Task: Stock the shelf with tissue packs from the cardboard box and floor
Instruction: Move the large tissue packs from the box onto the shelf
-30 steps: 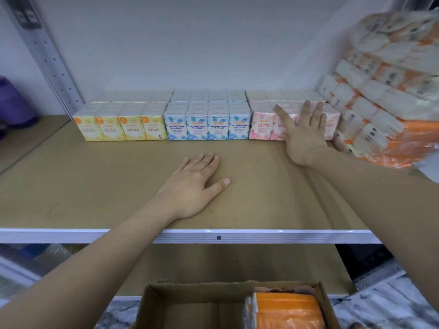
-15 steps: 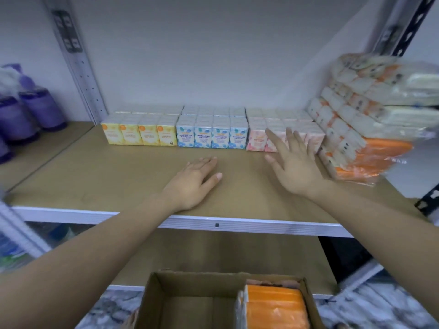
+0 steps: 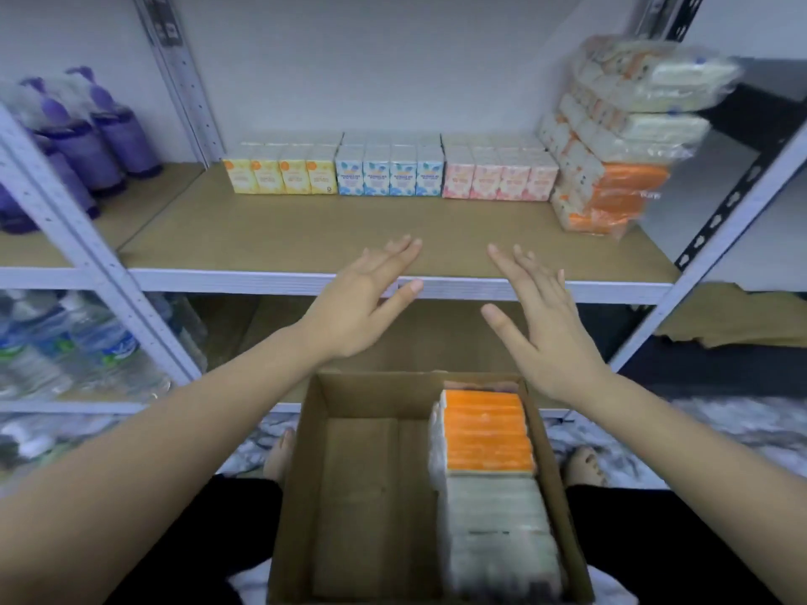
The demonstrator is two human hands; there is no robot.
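No text can be read with certainty. The small yellow tissue boxes (image 3: 279, 176), the blue tissue boxes (image 3: 389, 176) and the pink tissue boxes (image 3: 500, 181) at the back of the shelf (image 3: 279, 238) each carry a few printed lines on the front face, too small and blurred to make out; the yellow ones show an orange round mark near the top corner. The stacked orange tissue packs (image 3: 611, 185) on the right have dark marks on their wrappers, unreadable. The water bottles (image 3: 100, 342) on the lower left shelf bear blue and green labels, also illegible.
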